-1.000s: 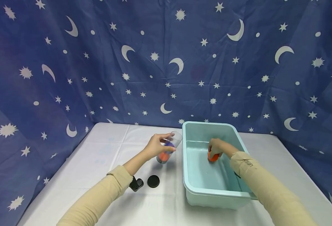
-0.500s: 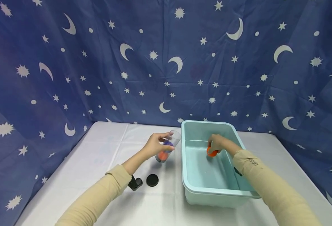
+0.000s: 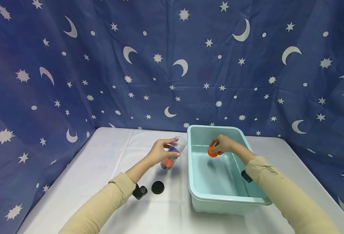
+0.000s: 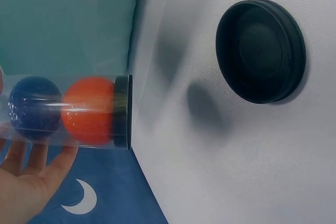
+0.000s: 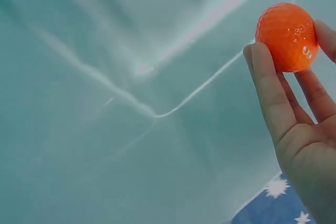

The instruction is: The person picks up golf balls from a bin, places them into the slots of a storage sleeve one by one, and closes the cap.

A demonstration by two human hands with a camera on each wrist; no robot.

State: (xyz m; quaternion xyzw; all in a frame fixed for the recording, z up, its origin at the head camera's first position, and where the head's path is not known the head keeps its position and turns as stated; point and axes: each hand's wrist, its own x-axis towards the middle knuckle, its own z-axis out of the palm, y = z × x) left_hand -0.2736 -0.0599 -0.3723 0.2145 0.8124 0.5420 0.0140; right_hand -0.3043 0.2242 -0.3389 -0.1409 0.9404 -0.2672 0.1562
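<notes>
My left hand grips a clear plastic tube, tilted over the table with its uncapped end up and toward the bin. Inside it, in the left wrist view, an orange ball rests against the dark end cap, with a dark blue ball beside it. My right hand pinches an orange golf ball between thumb and fingertips, raised above the floor of the pale teal bin. The ball's dimpled surface shows clearly in the right wrist view.
A round black lid lies on the white table, hollow side up, below the tube. The bin's near wall and rim stand right of the tube. A dark blue curtain with moons and stars hangs behind the table.
My right hand has lifted the orange golf ball off the bin floor and moved it up and leftward. The left hand holds the tube nearly still.
</notes>
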